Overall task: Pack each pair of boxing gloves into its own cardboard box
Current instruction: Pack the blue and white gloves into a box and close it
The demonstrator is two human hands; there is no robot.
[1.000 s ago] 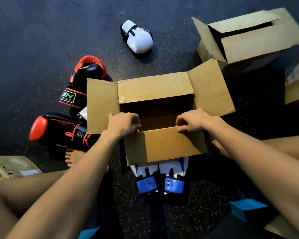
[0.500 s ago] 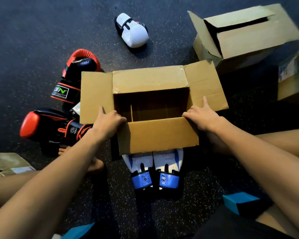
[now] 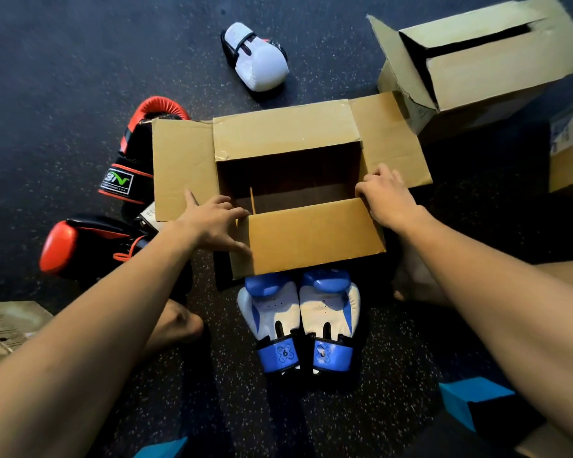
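Nearest you lies the blue-and-white pair [image 3: 298, 322], side by side and touching, cuffs toward you and padded ends pointing far, so their long axis runs near to far. Their tips sit just under the near flap [image 3: 315, 236] of the open box [image 3: 182, 170], which stands on the floor right behind them with its mouth up and its long side running left to right. Your left hand [image 3: 212, 223] rests at the near left corner with fingers straight and spread across the left flap, while your right hand [image 3: 386, 196] has its fingers curled over the rim at the near right corner. The step looks like opening and steadying the box, so press all four flaps well outward (the near one overhangs the gloves) and hold the box square. I'd judge the pair will fit best turned a quarter to lie along the box's length. To the left the red-and-black gloves [image 3: 90, 246] lie partly under the left flap. Farther off sit a lone white glove [image 3: 257, 59] and, far right, a second box [image 3: 483, 61].
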